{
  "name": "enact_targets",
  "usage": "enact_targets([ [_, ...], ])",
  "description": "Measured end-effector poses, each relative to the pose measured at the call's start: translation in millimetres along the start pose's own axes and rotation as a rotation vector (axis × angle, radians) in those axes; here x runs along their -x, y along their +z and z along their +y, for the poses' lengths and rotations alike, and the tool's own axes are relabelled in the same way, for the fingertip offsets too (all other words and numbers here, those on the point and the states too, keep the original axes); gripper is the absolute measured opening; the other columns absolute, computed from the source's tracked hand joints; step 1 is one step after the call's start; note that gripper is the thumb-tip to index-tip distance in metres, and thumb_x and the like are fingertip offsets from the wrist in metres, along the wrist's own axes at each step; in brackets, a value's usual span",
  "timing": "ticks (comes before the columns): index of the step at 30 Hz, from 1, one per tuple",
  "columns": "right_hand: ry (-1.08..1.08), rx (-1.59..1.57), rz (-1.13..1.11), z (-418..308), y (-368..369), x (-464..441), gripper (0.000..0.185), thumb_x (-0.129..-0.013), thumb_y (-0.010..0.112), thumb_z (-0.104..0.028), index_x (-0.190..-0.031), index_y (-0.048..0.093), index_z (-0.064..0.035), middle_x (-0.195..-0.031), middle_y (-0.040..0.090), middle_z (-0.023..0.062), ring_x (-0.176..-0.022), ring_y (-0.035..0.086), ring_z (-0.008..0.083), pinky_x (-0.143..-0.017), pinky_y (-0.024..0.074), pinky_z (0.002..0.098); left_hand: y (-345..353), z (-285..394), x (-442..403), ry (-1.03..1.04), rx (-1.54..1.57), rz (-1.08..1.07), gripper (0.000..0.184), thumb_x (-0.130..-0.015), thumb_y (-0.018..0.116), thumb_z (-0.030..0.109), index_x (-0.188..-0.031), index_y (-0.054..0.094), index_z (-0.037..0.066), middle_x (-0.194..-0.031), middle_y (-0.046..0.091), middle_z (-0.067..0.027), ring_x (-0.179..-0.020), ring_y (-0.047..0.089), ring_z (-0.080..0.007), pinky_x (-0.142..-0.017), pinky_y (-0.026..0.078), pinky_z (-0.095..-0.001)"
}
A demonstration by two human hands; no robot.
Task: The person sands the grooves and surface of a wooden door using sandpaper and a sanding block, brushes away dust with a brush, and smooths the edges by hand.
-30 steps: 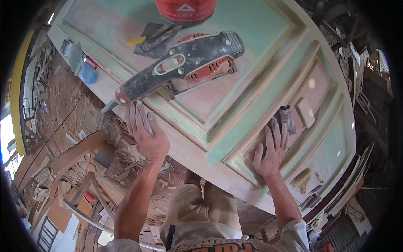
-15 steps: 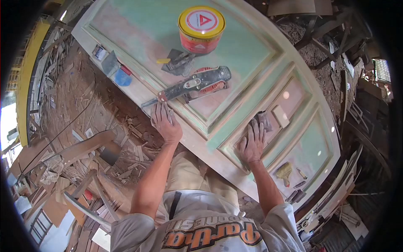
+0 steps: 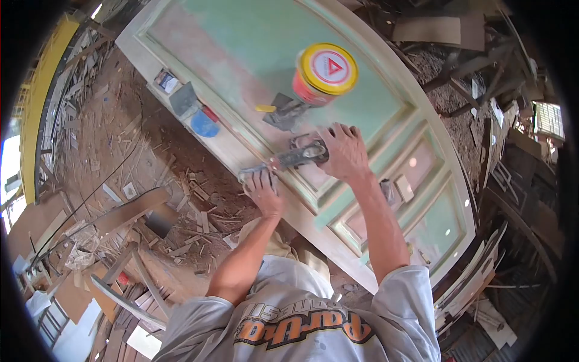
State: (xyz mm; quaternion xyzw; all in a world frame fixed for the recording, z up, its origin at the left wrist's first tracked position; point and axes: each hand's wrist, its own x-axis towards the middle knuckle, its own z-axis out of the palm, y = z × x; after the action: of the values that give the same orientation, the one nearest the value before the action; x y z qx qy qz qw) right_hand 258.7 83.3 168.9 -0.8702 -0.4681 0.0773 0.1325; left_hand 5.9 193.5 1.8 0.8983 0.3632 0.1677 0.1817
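A green and pale panelled door [image 3: 356, 202] lies in front of me. My right hand [image 3: 345, 154] closes over the black end of a long, dark hand tool [image 3: 295, 158] with a grey shaft; the hand is slightly blurred. My left hand [image 3: 264, 192] rests at the door's near edge by the tool's thin end, fingers laid out and slightly apart. What lies under those fingers is hard to make out. Beyond the tool are dark, flat scrapers [image 3: 282, 113] and a tub with a yellow lid [image 3: 327, 69]. A dark sanding pad [image 3: 388, 190] sits in a small recessed panel.
Along the door's left edge lie a grey plate [image 3: 183, 98], a blue round-edged piece [image 3: 205, 125] and a small packet [image 3: 165, 81]. A pale block [image 3: 403, 188] sits on the right. Wood scraps [image 3: 199, 205] litter the ground; timber is stacked around.
My right hand has left the dark pad and moved up and left onto the long tool. The left hand stays by the door's edge. The whole view has shifted slightly.
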Motion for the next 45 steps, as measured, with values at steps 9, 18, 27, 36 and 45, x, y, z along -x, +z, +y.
enact_targets([
  [9,0.074,-0.243,0.062,-98,-24,-108,0.060,-0.075,0.094,-0.045,-0.121,0.075,-0.0132,-0.111,0.068,0.0186,-0.100,0.074,0.0429,-0.089,0.0584,0.0553,-9,9,-10,-0.088,0.057,-0.063,0.053,-0.102,0.068,0.025,-0.153,0.061,0.013,-0.165,0.055,-0.0092,-0.160,0.041,-0.0404,-0.119,0.026,-0.0741],
  [18,-0.126,0.007,-0.017,-111,16,-254,0.050,-0.081,0.089,-0.030,-0.126,0.075,-0.0123,-0.123,0.070,0.0179,-0.124,0.070,0.0372,-0.111,0.0511,0.0528,-8,7,-10,-0.048,0.115,-0.073,0.054,-0.103,0.068,0.023,-0.155,0.058,0.012,-0.166,0.053,-0.0126,-0.159,0.041,-0.0453,-0.115,0.028,-0.0798],
  [27,-0.118,-0.037,0.157,-78,41,-246,0.065,-0.085,0.087,-0.018,-0.148,0.070,-0.0182,-0.139,0.067,0.0186,-0.139,0.061,0.0392,-0.125,0.0430,0.0536,-4,5,-10,-0.020,0.133,-0.048,0.057,-0.103,0.065,0.022,-0.158,0.055,0.010,-0.164,0.053,-0.0163,-0.158,0.042,-0.0471,-0.115,0.028,-0.0786],
  [36,0.194,-0.392,0.179,-17,21,2,0.044,-0.095,0.080,-0.014,-0.138,0.074,-0.0105,-0.143,0.073,0.0112,-0.126,0.071,0.0377,-0.107,0.0598,0.0479,-15,11,-18,0.076,0.076,0.006,0.050,-0.108,0.059,0.024,-0.152,0.056,0.001,-0.157,0.058,-0.0206,-0.150,0.047,-0.0483,-0.121,0.032,-0.0675],
  [45,0.720,-0.369,0.180,20,57,282,0.044,-0.100,0.079,-0.009,-0.143,0.072,-0.0045,-0.146,0.070,0.0215,-0.134,0.068,0.0425,-0.112,0.0565,0.0468,-10,7,-6,0.139,0.018,0.023,0.053,-0.113,0.058,0.028,-0.154,0.055,-0.006,-0.159,0.056,-0.0255,-0.151,0.046,-0.0501,-0.125,0.033,-0.0621],
])
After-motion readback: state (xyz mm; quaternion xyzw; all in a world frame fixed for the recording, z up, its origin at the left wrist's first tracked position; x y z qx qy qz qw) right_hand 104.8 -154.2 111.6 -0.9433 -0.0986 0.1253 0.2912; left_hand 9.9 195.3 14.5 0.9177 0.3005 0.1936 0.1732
